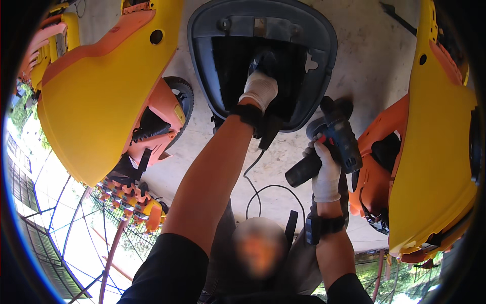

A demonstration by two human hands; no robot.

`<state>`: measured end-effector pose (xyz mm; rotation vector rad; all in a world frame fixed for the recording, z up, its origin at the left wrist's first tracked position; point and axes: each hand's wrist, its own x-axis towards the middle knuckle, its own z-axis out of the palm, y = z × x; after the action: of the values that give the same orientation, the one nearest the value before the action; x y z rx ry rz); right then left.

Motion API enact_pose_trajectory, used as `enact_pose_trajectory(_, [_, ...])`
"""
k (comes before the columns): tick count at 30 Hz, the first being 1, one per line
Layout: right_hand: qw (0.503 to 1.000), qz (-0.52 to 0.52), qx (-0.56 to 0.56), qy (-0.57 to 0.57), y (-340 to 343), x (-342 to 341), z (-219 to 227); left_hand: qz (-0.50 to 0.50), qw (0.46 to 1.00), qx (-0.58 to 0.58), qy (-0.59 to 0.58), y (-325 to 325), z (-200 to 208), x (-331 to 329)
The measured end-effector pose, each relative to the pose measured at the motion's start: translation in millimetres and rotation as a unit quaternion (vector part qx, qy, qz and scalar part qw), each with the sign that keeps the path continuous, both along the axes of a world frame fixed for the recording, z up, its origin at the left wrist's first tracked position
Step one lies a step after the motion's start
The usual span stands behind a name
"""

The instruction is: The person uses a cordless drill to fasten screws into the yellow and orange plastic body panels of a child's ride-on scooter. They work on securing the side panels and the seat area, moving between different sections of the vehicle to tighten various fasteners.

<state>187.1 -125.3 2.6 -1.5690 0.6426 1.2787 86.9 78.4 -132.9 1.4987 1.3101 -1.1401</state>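
Observation:
My left hand (pixel 260 90), in a pale work glove, reaches into the hollow of a dark grey plastic shell (pixel 319 40) with a rounded outline. Its fingers merge with the black inside, so what they touch is hidden. Lower right of the shell, my right hand (pixel 326 172), also gloved, grips a dark cordless drill (pixel 340 139) with a small red part near the thumb. The drill's front end points up toward the shell's right side. Below the left wrist, a black piece (pixel 270 133) hangs by the shell, next to a thin cable.
Large yellow and orange machine bodies flank me on the left (pixel 91 111) and right (pixel 435 152). A black cable (pixel 273 186) loops over the pale concrete floor (pixel 202 167). More yellow-orange units (pixel 134 202) stand in a row at lower left, beside wire fencing (pixel 66 213).

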Motion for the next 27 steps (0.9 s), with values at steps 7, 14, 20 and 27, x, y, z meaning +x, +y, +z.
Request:
enact_pose_trajectory(7, [0.999,0.004,-0.008,0.039,7.7,-4.3,-2.4,-0.161,0.956,0.232,-0.073,-9.2,-157.9,-74.2])
enact_pose_trajectory(14, [0.998,0.011,-0.021,0.057,5.3,8.7,0.8,0.269,0.958,0.101,0.001,5.4,-197.1,-87.1])
enact_pose_trajectory(20, [0.996,-0.017,-0.015,0.090,7.4,14.8,-1.7,0.233,0.962,0.139,-0.019,-19.6,-212.7,-61.5])
enact_pose_trajectory(27, [0.991,-0.005,0.052,0.119,6.8,12.5,-0.6,0.195,0.969,0.148,-0.025,-15.0,-212.2,-68.8])
